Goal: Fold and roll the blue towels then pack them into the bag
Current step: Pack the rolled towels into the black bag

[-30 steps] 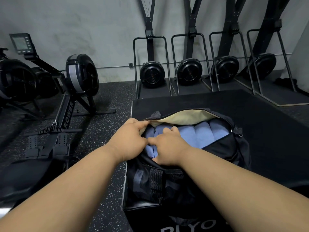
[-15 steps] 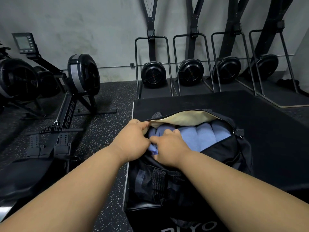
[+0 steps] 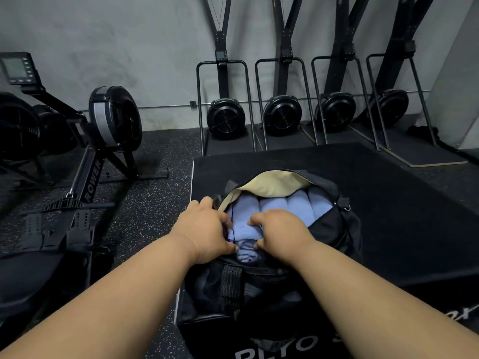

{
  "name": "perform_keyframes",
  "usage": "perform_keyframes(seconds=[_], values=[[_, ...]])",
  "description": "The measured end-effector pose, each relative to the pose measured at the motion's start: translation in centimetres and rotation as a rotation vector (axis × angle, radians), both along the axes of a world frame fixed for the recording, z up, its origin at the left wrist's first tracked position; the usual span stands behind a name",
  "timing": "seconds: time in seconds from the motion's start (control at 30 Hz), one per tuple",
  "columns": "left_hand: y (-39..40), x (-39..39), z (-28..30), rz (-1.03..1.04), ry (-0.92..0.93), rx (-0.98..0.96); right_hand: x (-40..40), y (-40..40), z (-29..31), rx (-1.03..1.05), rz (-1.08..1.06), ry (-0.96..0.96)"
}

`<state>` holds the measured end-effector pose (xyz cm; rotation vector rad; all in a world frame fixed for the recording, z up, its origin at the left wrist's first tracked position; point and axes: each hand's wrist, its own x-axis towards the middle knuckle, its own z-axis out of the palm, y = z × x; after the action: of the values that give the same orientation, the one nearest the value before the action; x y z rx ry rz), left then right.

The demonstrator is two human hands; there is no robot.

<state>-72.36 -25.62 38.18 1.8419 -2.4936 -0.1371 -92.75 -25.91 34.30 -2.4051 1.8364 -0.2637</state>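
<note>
A black duffel bag [image 3: 334,229] with a cream lining [image 3: 272,185] stands open on a black plyo box [image 3: 388,193]. Several rolled blue towels [image 3: 298,206] lie side by side inside it. My left hand [image 3: 204,231] and my right hand [image 3: 280,231] grip the leftmost rolled blue towel [image 3: 245,229] from either side, fingers curled round it, at the bag's left end. Its near end shows between my thumbs.
A rowing machine [image 3: 93,161] stands on the speckled rubber floor [image 3: 155,203] to the left. Several ski-trainer machines [image 3: 225,117] line the grey wall behind the box. The bag's webbing handle [image 3: 230,283] hangs at its near side.
My hands have moved apart and now sit on either side of the leftmost towel, which shows between them. My right hand shifted right and the left hand dropped from the bag's rim.
</note>
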Motion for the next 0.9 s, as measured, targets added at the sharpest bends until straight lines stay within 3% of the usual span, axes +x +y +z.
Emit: perform_keyframes(seconds=[0.27,0.43,0.73,0.9], values=[[0.5,-0.4,0.0,0.021,-0.105,-0.05,-0.2,-0.1,1.3,-0.003,-0.014,-0.043],[0.3,-1.8,-0.8,-0.044,-0.159,-0.257,-3.0,2.8,1.7,-0.023,-0.096,0.147],[-1.3,-3.5,-2.0,-0.04,-0.27,-0.234,-4.1,2.5,0.3,-0.039,-0.145,0.096],[-2.2,-2.7,-1.3,-0.035,-0.194,-0.182,-4.4,2.2,1.3,-0.005,-0.134,0.055]])
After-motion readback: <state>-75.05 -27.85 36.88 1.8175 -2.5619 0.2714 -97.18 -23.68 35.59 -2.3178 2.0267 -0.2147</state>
